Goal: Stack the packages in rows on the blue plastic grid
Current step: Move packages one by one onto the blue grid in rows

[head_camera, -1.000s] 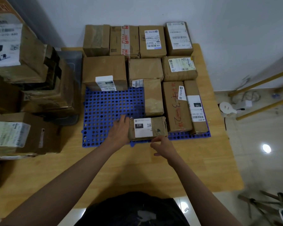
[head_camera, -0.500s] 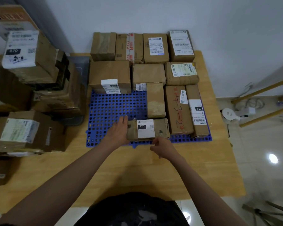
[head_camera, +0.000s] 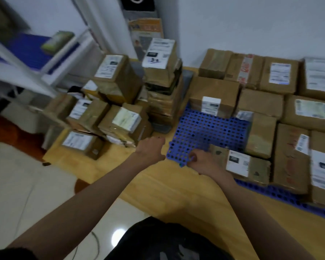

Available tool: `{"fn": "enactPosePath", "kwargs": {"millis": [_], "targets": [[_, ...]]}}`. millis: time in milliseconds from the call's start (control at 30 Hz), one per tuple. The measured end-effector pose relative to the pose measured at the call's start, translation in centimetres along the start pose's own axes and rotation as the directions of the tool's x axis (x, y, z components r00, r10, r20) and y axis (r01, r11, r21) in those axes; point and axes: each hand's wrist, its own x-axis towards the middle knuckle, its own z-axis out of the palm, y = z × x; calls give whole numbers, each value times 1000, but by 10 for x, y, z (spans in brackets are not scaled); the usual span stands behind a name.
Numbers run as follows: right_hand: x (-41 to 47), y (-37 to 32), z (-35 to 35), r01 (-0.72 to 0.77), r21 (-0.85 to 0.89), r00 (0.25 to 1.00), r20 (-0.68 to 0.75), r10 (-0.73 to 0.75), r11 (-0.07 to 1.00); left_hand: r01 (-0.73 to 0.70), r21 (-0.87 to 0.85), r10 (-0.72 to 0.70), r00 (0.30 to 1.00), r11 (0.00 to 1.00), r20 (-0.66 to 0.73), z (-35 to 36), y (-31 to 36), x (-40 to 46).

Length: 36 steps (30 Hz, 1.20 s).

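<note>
The blue plastic grid (head_camera: 204, 132) lies on the wooden table (head_camera: 163, 186), with brown packages (head_camera: 261, 100) in rows over its back and right side. A small labelled package (head_camera: 251, 166) lies at its front edge. My right hand (head_camera: 204, 163) hovers with curled fingers at that package's left end, over the grid's front edge; blur hides any contact. My left hand (head_camera: 151, 149) is curled and holds nothing, just left of the grid, close to the pile of loose packages (head_camera: 120, 121).
The loose pile covers the table's left side, with a tall stack (head_camera: 163, 81) beside the grid. A white shelf frame (head_camera: 45, 59) stands behind on the left. The table's left edge drops to the tiled floor (head_camera: 26, 184).
My view has swung left toward the loose pile. My left hand has left the small package and moved left off the grid. My right hand has shifted to the package's left end.
</note>
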Motion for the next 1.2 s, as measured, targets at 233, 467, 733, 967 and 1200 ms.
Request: {"fn": "enactPosePath", "kwargs": {"millis": [233, 467, 733, 967, 1200], "targets": [[20, -70, 27, 91, -31, 995, 40, -90, 995, 177, -74, -176, 984, 981, 17, 11, -85, -33], [41, -130, 70, 77, 5, 996, 47, -77, 997, 216, -88, -202, 968, 972, 147, 31, -164, -35], [77, -216, 150, 38, 59, 993, 109, -44, 998, 358, -49, -347, 924, 932, 163, 55, -285, -31], [116, -289, 214, 3, 137, 981, 193, -30, 991, 582, -243, -556, 813, 776, 172, 81, -407, -30], [147, -338, 231, -108, 317, 977, 207, 42, 942, 504, -547, -462, 858, 668, 227, 103, -457, -20]]}}
